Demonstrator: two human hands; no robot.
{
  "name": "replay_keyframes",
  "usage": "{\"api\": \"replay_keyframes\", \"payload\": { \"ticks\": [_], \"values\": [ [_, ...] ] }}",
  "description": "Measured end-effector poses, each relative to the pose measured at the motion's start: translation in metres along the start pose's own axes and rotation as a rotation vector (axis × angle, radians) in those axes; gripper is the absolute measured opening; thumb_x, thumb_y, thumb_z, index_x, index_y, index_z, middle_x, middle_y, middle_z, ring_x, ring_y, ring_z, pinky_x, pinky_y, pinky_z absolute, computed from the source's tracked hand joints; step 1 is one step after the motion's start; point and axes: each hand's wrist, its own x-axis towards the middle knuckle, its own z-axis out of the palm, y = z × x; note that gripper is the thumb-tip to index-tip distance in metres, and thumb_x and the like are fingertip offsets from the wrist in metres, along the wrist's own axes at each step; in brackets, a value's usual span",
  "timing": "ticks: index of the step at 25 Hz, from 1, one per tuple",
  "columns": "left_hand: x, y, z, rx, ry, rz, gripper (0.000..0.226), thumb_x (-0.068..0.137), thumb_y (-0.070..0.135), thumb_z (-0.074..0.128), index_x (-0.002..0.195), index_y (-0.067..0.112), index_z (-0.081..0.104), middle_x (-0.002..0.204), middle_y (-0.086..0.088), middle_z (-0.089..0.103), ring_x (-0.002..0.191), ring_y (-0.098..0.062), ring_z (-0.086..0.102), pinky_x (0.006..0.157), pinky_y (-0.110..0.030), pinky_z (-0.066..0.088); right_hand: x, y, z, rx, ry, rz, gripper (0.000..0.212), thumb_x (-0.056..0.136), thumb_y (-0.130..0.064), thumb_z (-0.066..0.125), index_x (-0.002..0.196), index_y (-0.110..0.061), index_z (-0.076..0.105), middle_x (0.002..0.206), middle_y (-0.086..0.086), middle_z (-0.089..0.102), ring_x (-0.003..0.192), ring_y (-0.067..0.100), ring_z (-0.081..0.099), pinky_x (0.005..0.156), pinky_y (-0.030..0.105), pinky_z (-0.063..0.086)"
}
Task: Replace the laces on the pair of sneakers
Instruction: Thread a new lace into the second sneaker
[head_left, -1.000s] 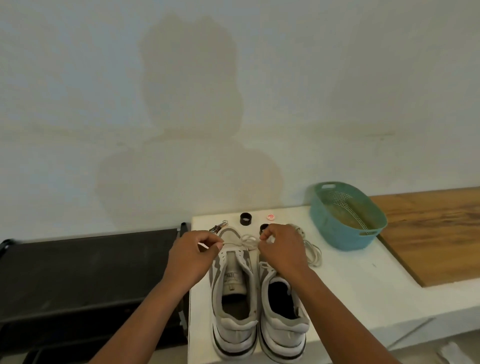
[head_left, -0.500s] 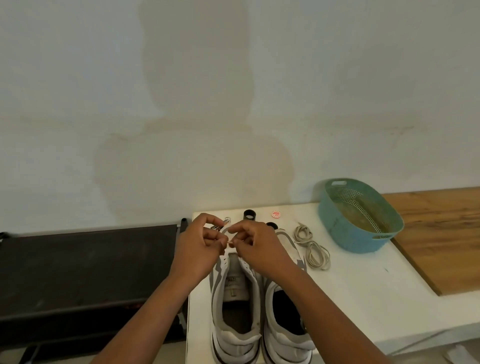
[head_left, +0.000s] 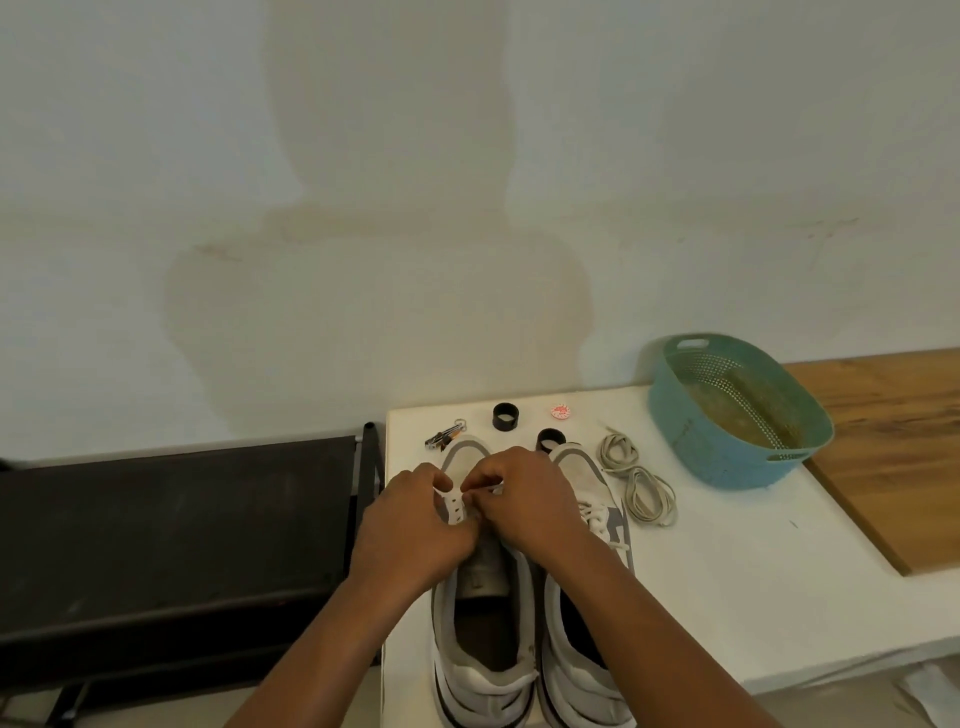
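Dark shelf rack (head_left: 176, 525) is seen at far left, beside the white surface (head_left: 727, 587). Left hand (head_left: 415, 525) is placed over the forefoot of the left sneaker (head_left: 483, 623), fingers curled and pinched on its white eyelet strip (head_left: 455, 506). Right hand (head_left: 524, 501) is set just beside it, touching, fingers curled and clamped on a thin white lace (head_left: 493, 488) at the same eyelet row. Right sneaker (head_left: 587, 597) is stood alongside, touching the left one, toes pointed at the wall; its own lacing is partly seen by the right wrist. Behind the toes, a small metal clip (head_left: 442, 436), two black rings (head_left: 506, 416) (head_left: 549, 439) and a red-and-white round cap (head_left: 561, 412) are laid on the surface. A coiled beige lace bundle (head_left: 636, 480) is laid just right of the right sneaker. A teal perforated basket (head_left: 737, 410) is stood further right, near a wooden board (head_left: 893, 447) at far right
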Motion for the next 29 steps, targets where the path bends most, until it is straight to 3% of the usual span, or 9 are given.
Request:
{"api": "replay_keyframes", "payload": {
  "ticks": [3,10,13,17,25,29],
  "values": [
    [-0.003,0.0,0.009,0.122,0.026,0.005,0.055,0.082,0.055,0.073,0.128,0.028,0.056,0.119,0.006,0.06,0.1,-0.012,0.062,0.083,-0.027,0.054,0.007,0.005,0.011,0.012,-0.008,0.005,0.018,0.086,-0.016,0.072,0.094,-0.027,0.084,0.093,-0.006,0.079,0.088,0.011,0.069,0.082,0.037,0.06],
    [-0.008,0.004,0.018,0.256,0.123,0.031,0.042,0.095,0.057,0.057,0.125,0.028,0.061,0.115,0.007,0.064,0.095,-0.009,0.064,0.077,-0.019,0.047,0.007,0.007,0.023,0.136,0.07,0.07,0.021,0.084,-0.006,0.074,0.094,-0.023,0.078,0.094,-0.006,0.076,0.088,0.009,0.07,0.086,0.034,0.059],
    [-0.007,0.003,0.019,0.211,0.138,0.029,0.036,0.097,0.05,0.059,0.122,0.025,0.066,0.113,0.005,0.068,0.096,-0.009,0.064,0.078,-0.018,0.042,0.006,0.006,0.022,0.162,0.065,0.091,0.022,0.082,-0.004,0.076,0.091,-0.024,0.076,0.09,-0.008,0.075,0.085,0.007,0.07,0.084,0.035,0.06],
    [-0.004,-0.001,0.019,0.116,0.16,0.011,0.032,0.095,0.044,0.065,0.12,0.025,0.07,0.111,0.004,0.072,0.096,-0.011,0.067,0.09,-0.025,0.051,0.004,0.004,0.019,0.125,0.055,0.079,0.015,0.086,-0.009,0.076,0.088,-0.023,0.078,0.091,-0.007,0.076,0.086,0.009,0.07,0.085,0.034,0.059],
    [-0.001,-0.003,0.019,0.096,0.154,-0.012,0.031,0.098,0.042,0.063,0.121,0.024,0.072,0.112,0.003,0.074,0.098,-0.012,0.069,0.089,-0.025,0.052,-0.003,-0.005,0.019,-0.037,0.023,0.054,0.019,0.084,-0.014,0.072,0.098,-0.026,0.077,0.095,-0.005,0.076,0.09,0.012,0.069,0.081,0.031,0.058],
    [-0.001,-0.003,0.017,0.088,0.153,-0.019,0.025,0.098,0.038,0.063,0.115,0.023,0.074,0.107,0.003,0.073,0.085,-0.007,0.061,0.08,-0.018,0.043,-0.006,-0.012,0.016,-0.125,0.054,0.026,0.019,0.091,-0.013,0.065,0.1,-0.021,0.079,0.098,-0.001,0.075,0.095,0.016,0.065,0.08,0.028,0.054]
  ]
}}
